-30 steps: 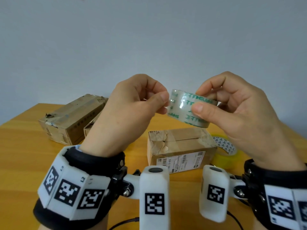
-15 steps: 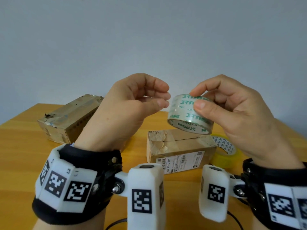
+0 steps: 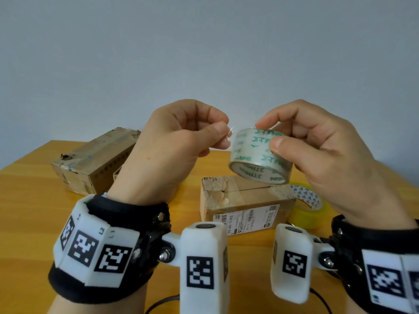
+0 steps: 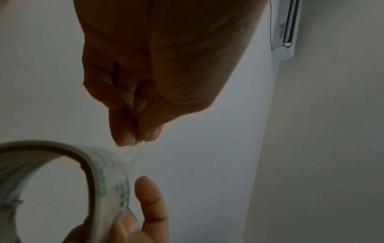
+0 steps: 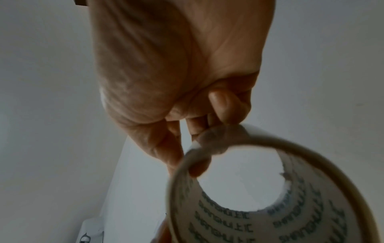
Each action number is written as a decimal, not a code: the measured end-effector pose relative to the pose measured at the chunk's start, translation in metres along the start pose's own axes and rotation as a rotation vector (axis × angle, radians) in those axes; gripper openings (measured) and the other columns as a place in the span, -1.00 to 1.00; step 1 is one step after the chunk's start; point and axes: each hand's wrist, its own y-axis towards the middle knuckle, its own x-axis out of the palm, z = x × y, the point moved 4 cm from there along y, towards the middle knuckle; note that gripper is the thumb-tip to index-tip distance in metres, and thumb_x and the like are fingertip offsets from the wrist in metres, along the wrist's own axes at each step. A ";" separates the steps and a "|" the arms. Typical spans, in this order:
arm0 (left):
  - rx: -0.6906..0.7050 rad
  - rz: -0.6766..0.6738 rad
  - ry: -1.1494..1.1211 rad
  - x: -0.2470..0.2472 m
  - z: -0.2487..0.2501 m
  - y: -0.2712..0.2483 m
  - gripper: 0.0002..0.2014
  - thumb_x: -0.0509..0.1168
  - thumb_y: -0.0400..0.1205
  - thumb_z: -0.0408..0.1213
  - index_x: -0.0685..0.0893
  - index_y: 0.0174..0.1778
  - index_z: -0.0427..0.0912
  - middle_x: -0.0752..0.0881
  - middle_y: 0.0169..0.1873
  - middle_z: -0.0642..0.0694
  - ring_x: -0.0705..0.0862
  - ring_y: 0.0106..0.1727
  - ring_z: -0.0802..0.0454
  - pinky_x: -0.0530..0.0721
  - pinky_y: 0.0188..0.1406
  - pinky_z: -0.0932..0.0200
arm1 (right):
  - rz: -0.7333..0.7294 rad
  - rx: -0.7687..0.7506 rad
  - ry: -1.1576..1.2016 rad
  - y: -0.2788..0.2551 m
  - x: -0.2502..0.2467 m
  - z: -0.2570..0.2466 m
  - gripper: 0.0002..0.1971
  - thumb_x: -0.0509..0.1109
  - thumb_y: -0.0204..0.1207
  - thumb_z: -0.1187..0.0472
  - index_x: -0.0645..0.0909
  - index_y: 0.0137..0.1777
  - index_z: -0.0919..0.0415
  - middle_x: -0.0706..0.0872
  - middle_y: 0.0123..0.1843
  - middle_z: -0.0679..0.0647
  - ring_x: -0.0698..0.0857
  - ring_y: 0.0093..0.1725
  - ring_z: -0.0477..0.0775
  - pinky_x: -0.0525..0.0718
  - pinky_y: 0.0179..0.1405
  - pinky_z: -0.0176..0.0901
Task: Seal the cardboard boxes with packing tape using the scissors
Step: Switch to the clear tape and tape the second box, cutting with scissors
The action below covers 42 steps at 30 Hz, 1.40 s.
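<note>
Both hands are raised above the table. My right hand (image 3: 269, 137) grips a roll of clear packing tape (image 3: 256, 155) with green print, thumb on its outer face and fingers over the top rim. My left hand (image 3: 223, 132) pinches the tape's free end (image 3: 230, 133) between thumb and forefinger, just left of the roll; a short clear strip joins them. In the left wrist view the roll (image 4: 108, 177) sits below the pinched fingertips (image 4: 135, 141). In the right wrist view the roll (image 5: 270, 197) fills the lower right. A small cardboard box (image 3: 244, 200) lies below the roll. No scissors are visible.
A larger worn cardboard box (image 3: 95, 159) lies at the back left of the wooden table (image 3: 27, 211), with another partly hidden behind my left hand. A yellow tape roll (image 3: 306, 205) rests right of the small box. A grey wall stands behind.
My right hand has tilted the roll and lowered it slightly to the right. My left hand has drawn back to the left, so a short strip of tape now shows between them.
</note>
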 end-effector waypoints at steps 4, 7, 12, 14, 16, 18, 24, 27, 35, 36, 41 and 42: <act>0.016 -0.047 -0.021 0.004 0.002 -0.001 -0.96 0.40 0.61 -0.41 0.74 -0.07 -0.22 0.83 -0.26 -0.12 0.81 -0.22 0.06 0.60 -0.33 0.33 | 0.023 -0.009 -0.113 0.001 0.002 -0.003 -0.78 0.47 0.53 -0.07 0.72 0.16 -0.21 0.68 -0.34 0.08 0.70 -0.36 0.04 0.68 -0.39 -0.06; 0.036 -0.089 -0.020 0.006 0.006 -0.003 -0.95 0.42 0.60 -0.40 0.74 -0.07 -0.19 0.83 -0.26 -0.13 0.80 -0.22 0.05 0.59 -0.32 0.32 | -0.010 0.006 -0.194 0.001 0.003 -0.003 -0.68 0.49 0.46 -0.21 0.70 0.23 -0.32 0.70 -0.37 -0.05 0.70 -0.40 -0.06 0.59 -0.40 -0.25; 0.077 -0.117 0.027 0.006 0.009 -0.004 -0.89 0.46 0.56 -0.40 0.73 -0.05 -0.16 0.83 -0.25 -0.17 0.81 -0.24 0.03 0.60 -0.32 0.37 | -0.060 0.017 -0.226 0.001 0.006 -0.005 -0.83 0.53 0.51 -0.15 0.76 0.06 -0.23 0.72 -0.43 -0.13 0.69 -0.45 -0.07 0.53 -0.45 -0.39; 0.080 -0.099 0.019 0.005 0.009 -0.003 -0.91 0.45 0.58 -0.37 0.73 -0.03 -0.17 0.83 -0.23 -0.14 0.81 -0.22 0.00 0.60 -0.29 0.29 | -0.041 0.026 -0.199 0.001 0.005 -0.004 -0.89 0.53 0.51 -0.10 0.77 0.00 -0.18 0.74 -0.41 -0.06 0.69 -0.45 -0.04 0.59 -0.43 -0.27; 0.070 -0.065 -0.022 0.003 0.008 -0.002 -0.94 0.39 0.64 -0.33 0.73 0.00 -0.19 0.83 -0.20 -0.12 0.81 -0.17 -0.01 0.61 -0.24 0.21 | -0.013 0.032 -0.180 0.001 0.004 -0.003 -0.92 0.52 0.52 -0.06 0.77 -0.03 -0.14 0.76 -0.40 0.02 0.71 -0.45 0.00 0.65 -0.43 -0.09; 0.056 -0.048 -0.053 -0.001 0.007 -0.002 -0.91 0.38 0.65 -0.26 0.74 0.00 -0.19 0.83 -0.17 -0.12 0.81 -0.12 -0.01 0.63 -0.20 0.18 | 0.020 0.036 -0.169 0.001 0.003 -0.002 -0.93 0.52 0.54 -0.04 0.76 -0.03 -0.13 0.76 -0.41 0.05 0.70 -0.46 0.02 0.66 -0.43 -0.05; -0.033 -0.177 0.049 0.005 0.000 -0.003 -0.73 0.59 0.41 -0.18 0.77 -0.03 -0.14 0.81 -0.16 -0.21 0.79 -0.11 0.00 0.64 -0.22 0.29 | 0.091 0.014 -0.165 0.002 0.003 -0.002 -0.92 0.49 0.59 -0.05 0.76 -0.03 -0.10 0.74 -0.43 0.13 0.68 -0.46 0.20 0.70 -0.45 0.19; -0.016 -0.171 0.066 0.010 -0.002 -0.001 -0.84 0.57 0.44 -0.30 0.75 -0.14 -0.20 0.76 -0.19 -0.34 0.72 -0.17 -0.08 0.69 -0.12 0.16 | 0.086 0.031 -0.172 0.002 0.005 -0.001 -0.93 0.48 0.62 -0.04 0.76 -0.04 -0.13 0.78 -0.38 0.15 0.74 -0.40 0.26 0.74 -0.39 0.29; 0.021 -0.117 0.084 0.010 -0.004 0.001 -0.91 0.51 0.50 -0.38 0.74 -0.17 -0.14 0.71 -0.27 -0.18 0.68 -0.21 -0.06 0.71 -0.04 -0.12 | 0.019 0.056 -0.158 0.004 0.008 0.002 -0.94 0.52 0.56 -0.01 0.79 -0.07 -0.09 0.84 -0.22 0.04 0.81 -0.23 0.13 0.80 -0.20 0.27; 0.025 -0.120 0.070 0.011 -0.004 0.001 -0.91 0.49 0.48 -0.36 0.75 -0.16 -0.11 0.71 -0.26 -0.16 0.69 -0.19 -0.06 0.73 -0.01 -0.13 | 0.018 0.051 -0.161 0.004 0.007 0.002 -0.94 0.54 0.54 0.00 0.79 -0.08 -0.08 0.84 -0.19 0.01 0.81 -0.20 0.09 0.80 -0.19 0.22; -0.012 -0.126 0.025 0.014 -0.005 0.000 -0.88 0.52 0.51 -0.40 0.75 -0.10 -0.15 0.76 -0.31 -0.09 0.74 -0.22 0.03 0.73 -0.10 0.11 | 0.045 0.054 -0.155 0.005 0.002 0.005 -0.94 0.53 0.57 0.06 0.79 -0.13 -0.08 0.82 -0.13 -0.11 0.78 -0.15 -0.06 0.76 -0.18 0.03; -0.028 -0.121 0.016 0.014 -0.005 0.000 -0.87 0.52 0.51 -0.42 0.75 -0.09 -0.17 0.76 -0.33 -0.08 0.75 -0.24 0.05 0.72 -0.12 0.16 | 0.046 0.061 -0.149 0.004 0.002 0.005 -0.94 0.53 0.58 0.07 0.79 -0.13 -0.08 0.81 -0.10 -0.09 0.78 -0.15 -0.05 0.78 -0.15 0.11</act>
